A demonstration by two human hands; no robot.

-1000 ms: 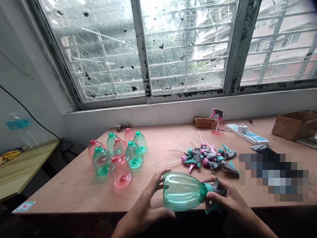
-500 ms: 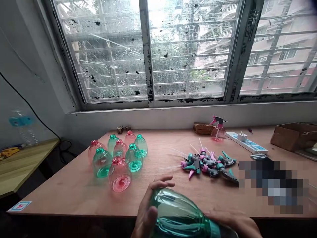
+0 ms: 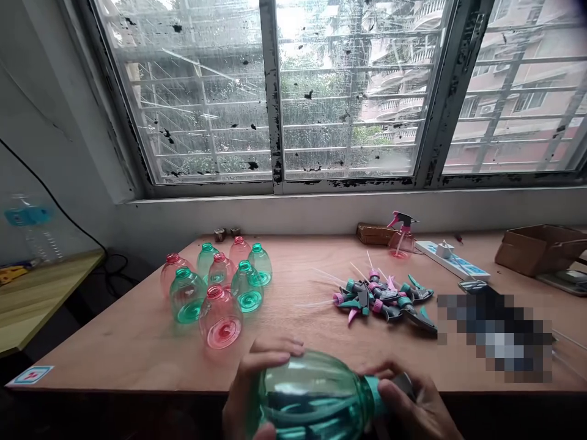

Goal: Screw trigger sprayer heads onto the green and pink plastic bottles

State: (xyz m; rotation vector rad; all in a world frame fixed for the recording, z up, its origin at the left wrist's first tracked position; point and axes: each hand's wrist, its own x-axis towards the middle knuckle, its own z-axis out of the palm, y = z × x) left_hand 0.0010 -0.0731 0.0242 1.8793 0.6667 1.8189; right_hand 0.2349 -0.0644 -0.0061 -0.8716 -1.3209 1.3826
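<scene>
A clear green spray bottle [image 3: 312, 391] lies sideways between my hands at the table's near edge, its neck toward the right. My left hand [image 3: 250, 385] is wrapped round the bottle's base end. At the neck, my right hand [image 3: 410, 397] grips the teal collar and dark spray head [image 3: 397, 386], with thumb and fingers on either side. A pale tube shows through the bottle wall. The trigger part is mostly hidden by my right hand.
Several pink and green bottles [image 3: 219, 321] without spray heads stand on the left of the table [image 3: 137, 354]. A pile of loose trigger heads [image 3: 385, 297] lies right of centre. Behind are a finished pink spray bottle [image 3: 402, 238], a power strip [image 3: 452, 261] and a cardboard box [image 3: 536, 247].
The green bottle has shifted left and turned more level. My right hand's fingers now show closed around its collar and spray head.
</scene>
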